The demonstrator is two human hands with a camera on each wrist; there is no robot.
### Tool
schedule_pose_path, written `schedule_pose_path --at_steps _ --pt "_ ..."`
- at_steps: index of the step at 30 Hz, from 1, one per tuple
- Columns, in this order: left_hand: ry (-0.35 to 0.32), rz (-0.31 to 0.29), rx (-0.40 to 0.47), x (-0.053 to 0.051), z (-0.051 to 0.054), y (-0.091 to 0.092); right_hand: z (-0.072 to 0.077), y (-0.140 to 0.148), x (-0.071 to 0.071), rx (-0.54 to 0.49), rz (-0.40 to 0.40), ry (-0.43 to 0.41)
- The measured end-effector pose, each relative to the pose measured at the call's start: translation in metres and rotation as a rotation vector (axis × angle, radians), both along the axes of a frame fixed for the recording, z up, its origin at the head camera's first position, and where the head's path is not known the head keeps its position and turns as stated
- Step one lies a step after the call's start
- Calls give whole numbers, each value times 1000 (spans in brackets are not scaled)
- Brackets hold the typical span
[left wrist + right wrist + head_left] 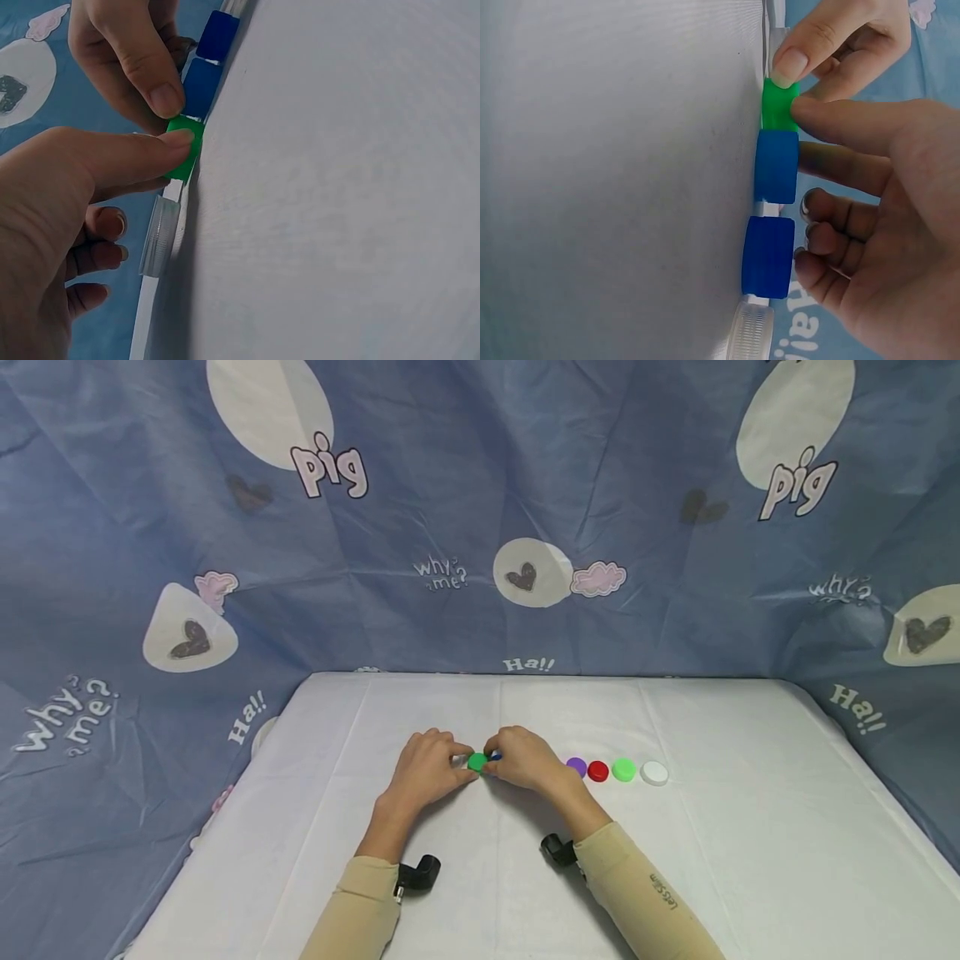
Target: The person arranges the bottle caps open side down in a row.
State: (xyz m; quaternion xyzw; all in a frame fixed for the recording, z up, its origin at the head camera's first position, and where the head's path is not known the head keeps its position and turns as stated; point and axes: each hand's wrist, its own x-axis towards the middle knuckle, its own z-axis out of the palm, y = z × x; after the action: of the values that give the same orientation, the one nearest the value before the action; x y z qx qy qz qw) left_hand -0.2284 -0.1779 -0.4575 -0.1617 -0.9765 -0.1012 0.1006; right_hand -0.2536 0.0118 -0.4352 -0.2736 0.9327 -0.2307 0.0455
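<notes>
A green bottle cap (pixel 477 762) lies on the white cloth between both hands. My left hand (pixel 427 768) pinches it between thumb and forefinger. From the other side my right hand (pixel 525 758) grips it too, its thumb tip against the green edge in the right wrist view. A mid-blue cap (pixel 777 166) sits right beside the green one, by my right forefinger. Past it stands a darker blue cap (pixel 769 257), near the curled outer fingers of that hand. On the left side, a clear ribbed cap (pixel 159 236) stands close to my left fingers.
Farther right in the row are a purple cap (pixel 577 766), a red cap (pixel 597 771), a light green cap (pixel 624 769) and a white cap (pixel 655 772). Another clear ribbed cap (pixel 750 330) follows the darker blue one. A blue printed curtain (pixel 450 635) hangs behind the table.
</notes>
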Motion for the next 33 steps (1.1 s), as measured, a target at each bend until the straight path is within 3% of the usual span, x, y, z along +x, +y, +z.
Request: schedule_pose_path --at_steps 11,33 --pt "6 -7 -1 -1 6 -13 0 -6 -4 6 17 -1" --pt "-178 75 97 6 13 -38 0 -22 -4 -2 42 3"
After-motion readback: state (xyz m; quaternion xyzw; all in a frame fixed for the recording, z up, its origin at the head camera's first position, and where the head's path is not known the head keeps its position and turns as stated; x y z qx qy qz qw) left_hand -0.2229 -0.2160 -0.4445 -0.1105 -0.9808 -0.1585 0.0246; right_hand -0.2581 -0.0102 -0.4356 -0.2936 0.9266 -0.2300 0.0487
